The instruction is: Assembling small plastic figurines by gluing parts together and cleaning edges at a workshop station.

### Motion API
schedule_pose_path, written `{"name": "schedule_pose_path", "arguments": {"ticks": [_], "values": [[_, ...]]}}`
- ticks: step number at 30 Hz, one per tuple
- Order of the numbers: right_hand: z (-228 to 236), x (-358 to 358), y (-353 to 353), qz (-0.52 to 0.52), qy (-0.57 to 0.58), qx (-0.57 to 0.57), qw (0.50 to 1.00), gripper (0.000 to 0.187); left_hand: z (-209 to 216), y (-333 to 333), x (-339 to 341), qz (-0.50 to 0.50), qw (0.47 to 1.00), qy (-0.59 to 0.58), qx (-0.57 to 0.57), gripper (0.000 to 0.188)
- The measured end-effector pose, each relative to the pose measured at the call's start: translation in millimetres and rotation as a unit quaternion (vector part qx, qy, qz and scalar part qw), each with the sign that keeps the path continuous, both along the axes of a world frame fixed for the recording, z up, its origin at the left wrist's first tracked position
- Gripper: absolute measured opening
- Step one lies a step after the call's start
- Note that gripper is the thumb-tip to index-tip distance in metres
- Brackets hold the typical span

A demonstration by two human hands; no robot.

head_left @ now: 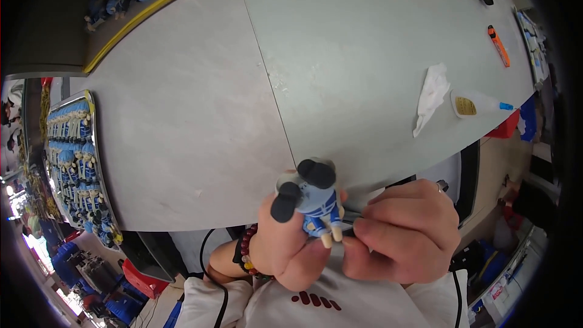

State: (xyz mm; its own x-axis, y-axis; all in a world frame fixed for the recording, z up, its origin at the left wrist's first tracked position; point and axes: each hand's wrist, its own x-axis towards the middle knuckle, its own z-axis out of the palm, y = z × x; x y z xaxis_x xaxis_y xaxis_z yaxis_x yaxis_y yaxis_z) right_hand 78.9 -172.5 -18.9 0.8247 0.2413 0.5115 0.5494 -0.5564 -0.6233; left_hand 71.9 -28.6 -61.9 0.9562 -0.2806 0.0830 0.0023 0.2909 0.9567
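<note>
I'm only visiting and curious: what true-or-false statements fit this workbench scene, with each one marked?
1. The left hand holds a small figurine dressed in blue. True.
2. The bottle has a red tip. False: its tip is blue.
3. A beaded bracelet is worn on the left wrist. True.
4. The tray on the left is bare. False: it holds many blue-and-cream figurines.
5. The white tissue lies to the right of the orange tool. False: it lies to its left.
</note>
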Motion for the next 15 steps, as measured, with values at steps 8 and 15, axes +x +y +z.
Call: {"name": "schedule_pose_path", "arguments": {"ticks": [8, 15], "values": [[-7.9, -1.3, -4.7, -0.024, -0.039, 0.0, 0.999, 0.019, -1.7, -11.8, -2.1, 0.045, 0.996, -0.046, 0.057, 0.041], [-6.4, 3.3, -3.8, 0.003, -0.055, -0.014, 0.998, 0.016, -1.4, -14.4, -1.8, 0.053, 0.997, -0.032, 0.048, 0.04]]}}
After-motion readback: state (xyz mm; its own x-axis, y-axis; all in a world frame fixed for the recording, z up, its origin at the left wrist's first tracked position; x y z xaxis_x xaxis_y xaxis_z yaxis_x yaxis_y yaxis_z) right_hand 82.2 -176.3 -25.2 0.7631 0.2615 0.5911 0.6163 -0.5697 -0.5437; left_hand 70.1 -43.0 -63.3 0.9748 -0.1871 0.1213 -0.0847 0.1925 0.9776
